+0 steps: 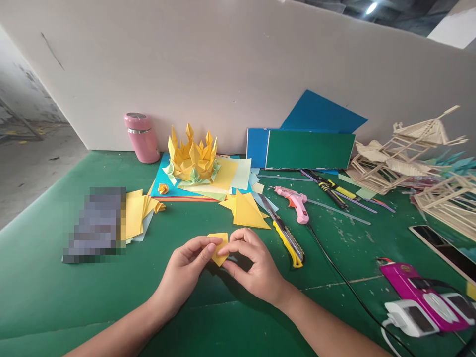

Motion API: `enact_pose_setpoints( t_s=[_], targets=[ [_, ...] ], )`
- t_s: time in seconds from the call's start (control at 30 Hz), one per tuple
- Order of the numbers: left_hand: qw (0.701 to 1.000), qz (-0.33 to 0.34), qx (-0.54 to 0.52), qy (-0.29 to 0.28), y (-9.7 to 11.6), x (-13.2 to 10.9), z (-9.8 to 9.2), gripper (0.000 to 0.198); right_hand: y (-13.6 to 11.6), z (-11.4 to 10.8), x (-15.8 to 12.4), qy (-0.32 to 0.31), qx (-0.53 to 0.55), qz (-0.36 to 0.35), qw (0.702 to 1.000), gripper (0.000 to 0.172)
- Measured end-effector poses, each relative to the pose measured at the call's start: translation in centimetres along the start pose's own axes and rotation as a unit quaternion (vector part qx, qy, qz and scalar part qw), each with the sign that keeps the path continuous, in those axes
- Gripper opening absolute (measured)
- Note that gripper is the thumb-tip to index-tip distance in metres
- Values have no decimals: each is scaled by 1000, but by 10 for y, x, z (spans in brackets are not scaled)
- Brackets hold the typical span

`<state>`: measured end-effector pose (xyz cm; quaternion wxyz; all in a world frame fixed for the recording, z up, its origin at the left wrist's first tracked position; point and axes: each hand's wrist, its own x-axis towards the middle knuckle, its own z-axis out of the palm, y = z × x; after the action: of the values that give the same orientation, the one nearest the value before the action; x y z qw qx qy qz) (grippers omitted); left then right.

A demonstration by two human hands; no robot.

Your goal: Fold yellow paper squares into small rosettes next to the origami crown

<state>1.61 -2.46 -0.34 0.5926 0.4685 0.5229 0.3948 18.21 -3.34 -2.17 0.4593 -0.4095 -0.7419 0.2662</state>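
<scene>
A small folded piece of yellow paper (222, 240) is held between both hands, above the front middle of the green table. My left hand (188, 260) pinches its left side between thumb and fingers. From the other side my right hand (255, 263) grips its right edge, with fingertips on the front and the thumb underneath. Just beyond the hands lie yellow paper triangles (250, 212). Farther back stands a yellow folded-paper crown (195, 161) with pale green folded pieces at its base. The underside of the held paper is hidden.
A yellow utility knife (288, 243) and a pink glue gun (295, 202) with a trailing cord lie to the right. A purple power strip (420, 292), a phone (446, 250) and stick models (401, 153) are farther right. Yellow sheets (134, 213) and a pink flask (143, 139) stand left.
</scene>
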Motion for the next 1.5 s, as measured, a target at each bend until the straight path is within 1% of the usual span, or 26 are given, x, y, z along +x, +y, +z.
enact_pose_setpoints(
  t_s=[0.1, 0.23, 0.37, 0.47, 0.57, 0.67, 0.77, 0.87, 1.03, 1.3, 1.37, 1.5],
  targets=[
    [1000, 8, 2, -11, 0, -1, -1, 29, 1, 0, 0, -8, 14, 15, 1000, 16],
    [1000, 11, -14, -23, -1, 0, -1, 25, 0, 0, 1, -14, 26, 32, 999, 15],
    [999, 41, 3, -17, 2, 0, 0, 19, -1, 0, 2, -5, 28, 33, 999, 3],
    [998, 62, 14, -21, 3, -1, 1, 17, -2, -1, 2, 16, 14, 37, 999, 9],
    [996, 77, 19, -38, -1, -2, 2, 16, -3, 0, 2, 30, 10, 45, 998, 12],
    [992, 114, 37, -43, -8, -1, 1, 18, -2, 1, 3, 33, 17, 70, 997, 14],
    [984, 155, 78, -45, -14, 0, -1, 17, -2, 2, 4, 29, 17, 92, 995, 15],
    [978, 172, 107, -41, -16, 1, -2, 18, -2, 3, 4, 22, 22, 103, 994, 16],
    [976, 178, 125, -37, -15, 1, -2, 18, -2, 2, 3, 17, 33, 124, 992, 17],
    [981, 155, 112, -40, -10, -1, -2, 18, 2, 3, 3, 6, 43, 144, 989, 21],
    [983, 144, 105, -36, -8, -1, -1, 20, 3, 3, 3, 3, 41, 147, 988, 22],
    [984, 145, 101, -23, -6, 0, 0, 19, 3, 2, 3, -1, 33, 144, 989, 25]
  ],
)
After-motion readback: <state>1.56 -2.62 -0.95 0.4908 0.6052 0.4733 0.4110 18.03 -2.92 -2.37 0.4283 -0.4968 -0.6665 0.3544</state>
